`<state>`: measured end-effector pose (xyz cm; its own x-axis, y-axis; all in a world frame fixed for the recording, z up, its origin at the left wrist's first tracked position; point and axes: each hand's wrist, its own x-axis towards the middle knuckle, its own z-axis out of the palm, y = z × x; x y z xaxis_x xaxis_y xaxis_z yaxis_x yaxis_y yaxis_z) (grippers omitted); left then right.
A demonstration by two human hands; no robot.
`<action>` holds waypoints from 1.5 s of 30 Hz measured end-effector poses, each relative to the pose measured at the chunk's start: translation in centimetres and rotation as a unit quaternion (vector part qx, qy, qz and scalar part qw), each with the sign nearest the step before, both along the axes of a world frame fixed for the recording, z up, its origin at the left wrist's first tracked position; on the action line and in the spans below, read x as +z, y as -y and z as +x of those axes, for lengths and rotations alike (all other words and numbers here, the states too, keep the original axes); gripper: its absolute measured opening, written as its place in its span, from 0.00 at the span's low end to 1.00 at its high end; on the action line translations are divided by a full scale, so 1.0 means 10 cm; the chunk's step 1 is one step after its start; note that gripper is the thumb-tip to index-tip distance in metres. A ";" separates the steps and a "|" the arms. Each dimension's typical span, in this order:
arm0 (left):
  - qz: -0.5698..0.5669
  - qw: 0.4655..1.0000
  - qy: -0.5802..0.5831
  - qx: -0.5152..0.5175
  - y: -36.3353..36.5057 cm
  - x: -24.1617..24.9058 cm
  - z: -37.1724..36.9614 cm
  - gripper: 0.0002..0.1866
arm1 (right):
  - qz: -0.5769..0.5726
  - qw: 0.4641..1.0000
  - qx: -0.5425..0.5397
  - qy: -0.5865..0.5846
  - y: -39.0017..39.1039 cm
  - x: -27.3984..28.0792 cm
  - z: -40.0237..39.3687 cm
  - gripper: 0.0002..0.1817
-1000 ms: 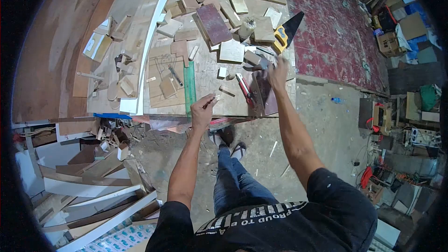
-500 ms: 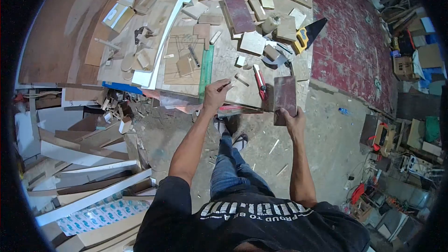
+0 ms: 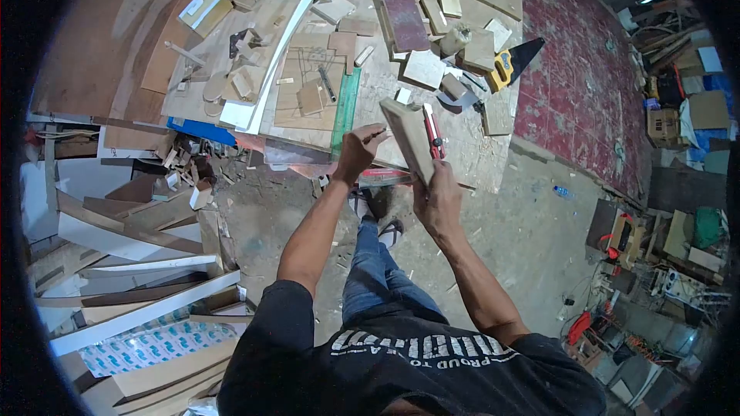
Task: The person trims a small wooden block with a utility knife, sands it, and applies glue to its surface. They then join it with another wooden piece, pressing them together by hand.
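Observation:
In my right hand (image 3: 439, 200) is a wooden sanding block (image 3: 408, 140), tilted up so that its bare wood side shows; the fingers wrap its lower end. My left hand (image 3: 358, 154) is closed in a pinch on a small piece of wood, mostly hidden by the fingertips. The block's edge stands just right of those fingertips. Behind the block, a red utility knife (image 3: 433, 135) lies on the workbench (image 3: 470, 158). A green ruler (image 3: 347, 108) lies left of the block, beside a board with pencil lines (image 3: 297, 119).
Wood offcuts and a second maroon-faced block (image 3: 405, 19) crowd the far bench. A yellow-handled handsaw (image 3: 505, 68) lies at the right edge. A marker (image 3: 327, 85) rests on the drawn board. Scrap boards (image 3: 146, 312) pile up on the floor at left.
My right hand has brought the sanding block leftward, close to my left hand, and turned it from its maroon face to its wood side. My left hand stays nearly in place, still pinching.

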<state>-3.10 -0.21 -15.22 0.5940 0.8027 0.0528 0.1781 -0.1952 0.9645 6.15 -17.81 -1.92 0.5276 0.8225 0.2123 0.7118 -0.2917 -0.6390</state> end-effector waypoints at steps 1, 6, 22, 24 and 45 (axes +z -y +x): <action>0.000 1.000 0.002 -0.001 -0.04 -0.20 0.00 0.10 | -0.072 0.997 0.026 0.014 0.00 -0.13 0.02 0.15; 0.137 0.990 -0.025 -0.029 0.00 -0.02 -0.02 0.11 | 0.032 0.999 0.007 0.024 0.00 -0.06 -0.08 0.16; 0.117 0.975 -0.186 -0.038 -0.04 0.14 0.00 0.16 | -0.113 0.993 0.014 -0.014 -0.11 -0.10 0.02 0.14; 0.039 0.998 -0.045 -0.015 0.00 -0.08 -0.03 0.14 | -0.090 0.996 0.013 -0.013 -0.12 -0.10 -0.02 0.14; -0.087 0.989 -0.120 -0.029 -0.08 0.34 0.17 0.14 | -0.206 0.937 -0.196 -0.202 0.65 -0.95 1.40 0.23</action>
